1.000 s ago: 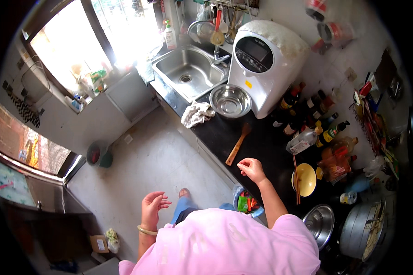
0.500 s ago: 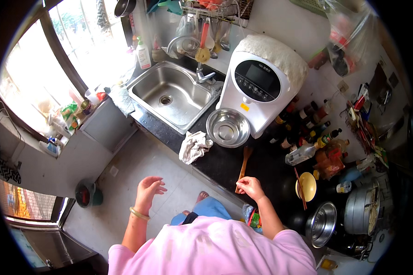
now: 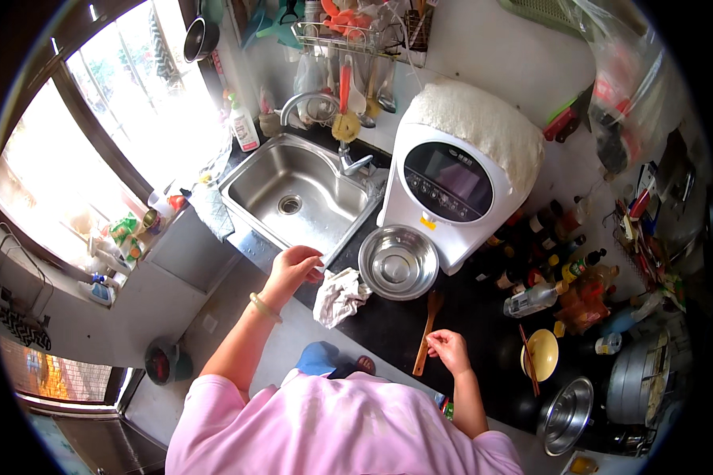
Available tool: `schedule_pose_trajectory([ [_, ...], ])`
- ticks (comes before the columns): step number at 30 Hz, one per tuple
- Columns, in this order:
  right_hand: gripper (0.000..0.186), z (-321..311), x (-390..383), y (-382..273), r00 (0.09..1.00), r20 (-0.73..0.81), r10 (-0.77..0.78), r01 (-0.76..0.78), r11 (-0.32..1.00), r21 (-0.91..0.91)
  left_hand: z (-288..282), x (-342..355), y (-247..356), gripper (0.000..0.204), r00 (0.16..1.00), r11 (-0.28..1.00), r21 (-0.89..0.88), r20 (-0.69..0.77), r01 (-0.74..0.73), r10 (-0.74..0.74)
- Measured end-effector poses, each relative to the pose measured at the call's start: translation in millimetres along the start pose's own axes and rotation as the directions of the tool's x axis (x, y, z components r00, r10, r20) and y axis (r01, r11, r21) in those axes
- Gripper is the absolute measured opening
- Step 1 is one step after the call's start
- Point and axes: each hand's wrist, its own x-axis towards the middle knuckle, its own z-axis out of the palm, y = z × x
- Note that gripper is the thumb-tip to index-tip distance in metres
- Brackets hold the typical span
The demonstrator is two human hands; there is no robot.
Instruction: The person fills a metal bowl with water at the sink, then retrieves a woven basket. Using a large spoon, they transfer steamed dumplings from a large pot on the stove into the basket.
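Note:
My left hand [image 3: 295, 269], with a pale bangle [image 3: 265, 309] on its wrist, reaches over the counter edge by the sink's [image 3: 293, 202] near corner. Its fingers are loosely bent and apart, holding nothing I can see. Just right of it lies a crumpled whitish cloth [image 3: 341, 298]. A steel bowl [image 3: 398, 263] stands beside the cloth, before a white countertop appliance [image 3: 449, 184]. My right hand [image 3: 449, 348] hovers next to a wooden spatula [image 3: 429, 324] that lies on the counter. Its fingertips are pinched together; whether anything is between them is hidden.
Right of my right hand are a yellow bowl [image 3: 541, 355] with chopsticks across it, another steel bowl [image 3: 566, 416] and a large pot [image 3: 640, 376]. Several bottles [image 3: 535, 299] crowd the wall. A faucet [image 3: 352, 162] rises behind the sink; a bin [image 3: 168, 361] stands on the floor.
My left hand has moved up and right, from over the floor to the sink's corner. My body has come closer to the counter. The right hand stays by the spatula, which has not moved.

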Motion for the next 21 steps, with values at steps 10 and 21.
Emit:
schedule_pose_trajectory([
  [10, 0.014, 10.4, -4.1, -16.7, 0.958, -0.28, 0.059, -0.03, 0.994, 0.107, 16.6, 142.3, 34.6, 0.019, 0.968, 0.981, 0.091, 0.2, -0.174, 0.153],
  [21, 0.016, 45.7, 17.2, 27.8, 0.765, -0.635, -0.111, -0.299, 0.811, -0.502, 27.6, 258.7, 61.1, 0.014, 0.913, 0.908, 0.23, 0.297, -0.351, 0.279],
])
